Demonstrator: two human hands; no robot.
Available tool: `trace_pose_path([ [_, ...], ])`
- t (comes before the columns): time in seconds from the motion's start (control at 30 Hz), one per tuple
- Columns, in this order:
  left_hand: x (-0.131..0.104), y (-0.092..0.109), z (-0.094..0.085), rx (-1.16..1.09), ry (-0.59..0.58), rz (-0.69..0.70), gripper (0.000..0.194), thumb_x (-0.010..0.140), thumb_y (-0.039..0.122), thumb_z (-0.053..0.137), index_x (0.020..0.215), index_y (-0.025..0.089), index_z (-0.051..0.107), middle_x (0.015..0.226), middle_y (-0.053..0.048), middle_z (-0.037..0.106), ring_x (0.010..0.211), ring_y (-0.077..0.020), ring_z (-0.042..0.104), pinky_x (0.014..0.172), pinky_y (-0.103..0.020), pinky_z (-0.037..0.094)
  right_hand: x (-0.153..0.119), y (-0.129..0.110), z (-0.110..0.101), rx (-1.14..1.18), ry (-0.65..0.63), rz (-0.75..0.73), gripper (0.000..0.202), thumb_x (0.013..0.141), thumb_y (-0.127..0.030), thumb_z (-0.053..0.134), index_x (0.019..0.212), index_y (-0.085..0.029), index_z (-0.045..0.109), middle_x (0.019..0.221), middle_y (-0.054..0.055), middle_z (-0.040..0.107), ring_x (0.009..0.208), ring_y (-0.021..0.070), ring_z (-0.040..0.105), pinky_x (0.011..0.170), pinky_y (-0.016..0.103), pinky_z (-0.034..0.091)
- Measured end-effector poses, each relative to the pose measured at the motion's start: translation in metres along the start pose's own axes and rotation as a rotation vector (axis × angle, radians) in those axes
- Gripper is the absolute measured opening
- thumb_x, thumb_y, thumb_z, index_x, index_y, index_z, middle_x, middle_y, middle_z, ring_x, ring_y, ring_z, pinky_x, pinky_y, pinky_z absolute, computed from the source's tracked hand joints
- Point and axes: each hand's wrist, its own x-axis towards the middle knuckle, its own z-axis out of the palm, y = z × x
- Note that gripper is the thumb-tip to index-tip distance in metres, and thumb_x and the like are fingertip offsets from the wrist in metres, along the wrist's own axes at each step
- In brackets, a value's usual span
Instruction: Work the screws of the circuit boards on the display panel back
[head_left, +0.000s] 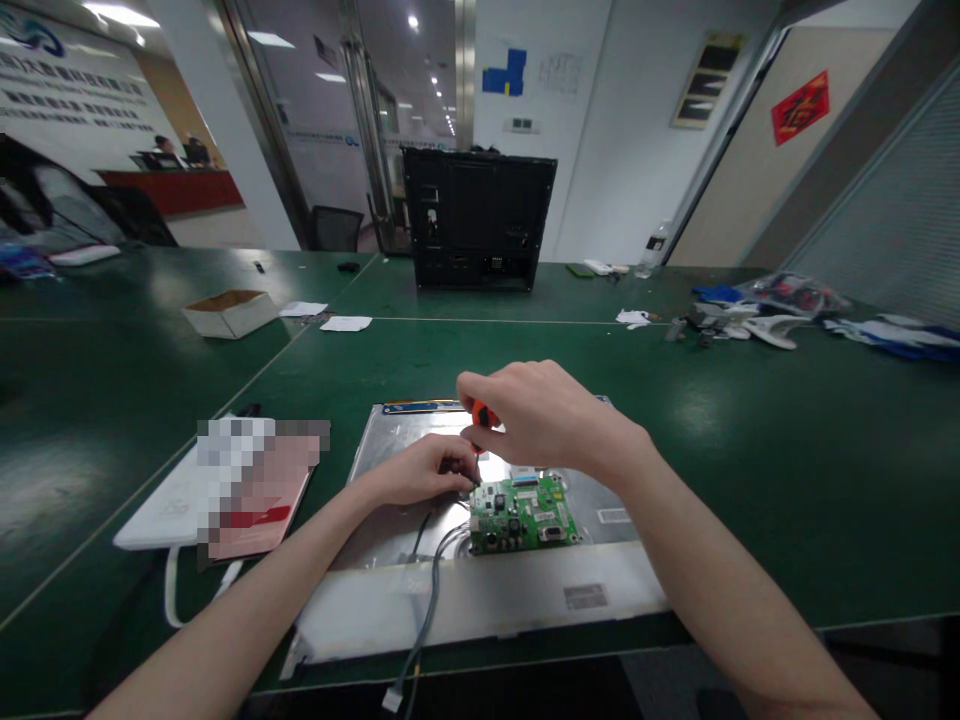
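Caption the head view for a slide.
Right hand gripping an orange screwdriver at the corner of a green board on a panel, left hand close by.

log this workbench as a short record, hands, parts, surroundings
right hand: gripping an orange-handled tool, likely a screwdriver
left hand: fingers curled near the board's far left corner; grip unclear
board: green circuit board on a flat metal-backed panel
cable: grey cable running from the board's left side past the near table edge
surface: green table
behind: black monitor-like casing, upright
far left: small open box
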Motion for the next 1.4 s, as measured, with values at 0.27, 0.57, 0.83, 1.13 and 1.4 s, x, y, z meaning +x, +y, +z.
trace_pose_path([
  [0.27, 0.0, 0.009, -0.002, 0.056, 0.017, 0.01, 0.004, 0.078, 0.015, 0.064, 0.082, 0.014, 0.067, 0.077, -0.001, 0.064, 0.069, -0.0143, 0.057, 0.064, -0.023, 0.044, 0.0, 0.002, -0.003, 0.0, 0.0, 0.01, 0.012, 0.084, -0.031, 0.056, 0.092, -0.021, 0.056, 0.075, 0.0, 0.066, 0.06, 0.0126, 0.049, 0.05, 0.026, 0.021],
  [0.57, 0.002, 0.001, -0.002, 0.224, 0.343, -0.005, 0.012, 0.084, 0.016, 0.059, 0.093, 0.017, 0.066, 0.095, -0.005, 0.068, 0.087, -0.019, 0.061, 0.078, -0.031, 0.048, -0.007, 0.012, -0.017, -0.001, 0.009, 0.07, 0.014, 0.087, -0.034, 0.056, 0.094, -0.021, 0.055, 0.077, 0.001, 0.065, 0.063, 0.0126, 0.051, 0.053, 0.026, 0.023],
  [0.83, 0.005, -0.011, 0.001, 0.531, 0.373, 0.039, 0.021, 0.083, 0.016, 0.064, 0.104, 0.018, 0.065, 0.103, -0.008, 0.064, 0.098, -0.0241, 0.059, 0.086, -0.035, 0.046, -0.009, 0.017, -0.019, -0.01, 0.029, 0.083, 0.016, 0.087, -0.036, 0.057, 0.093, -0.021, 0.055, 0.076, 0.0, 0.065, 0.063, 0.013, 0.052, 0.052, 0.025, 0.022],
  [1.13, 0.007, -0.007, 0.001, 0.577, 0.379, 0.007, 0.002, 0.082, 0.015, 0.065, 0.081, 0.016, 0.063, 0.082, -0.005, 0.063, 0.081, -0.0206, 0.057, 0.073, -0.03, 0.042, -0.01, 0.017, -0.02, -0.015, 0.012, 0.091, 0.016, 0.087, -0.035, 0.058, 0.094, -0.021, 0.055, 0.076, 0.001, 0.065, 0.064, 0.0129, 0.051, 0.053, 0.026, 0.022],
  [1.4, 0.006, -0.01, 0.001, 0.585, 0.365, 0.031, 0.007, 0.084, 0.012, 0.06, 0.079, 0.017, 0.061, 0.082, -0.005, 0.063, 0.079, -0.0193, 0.057, 0.071, -0.028, 0.042, -0.011, 0.017, -0.02, -0.021, 0.024, 0.076, 0.016, 0.086, -0.035, 0.058, 0.094, -0.021, 0.055, 0.076, 0.0, 0.064, 0.063, 0.0132, 0.051, 0.052, 0.025, 0.022],
])
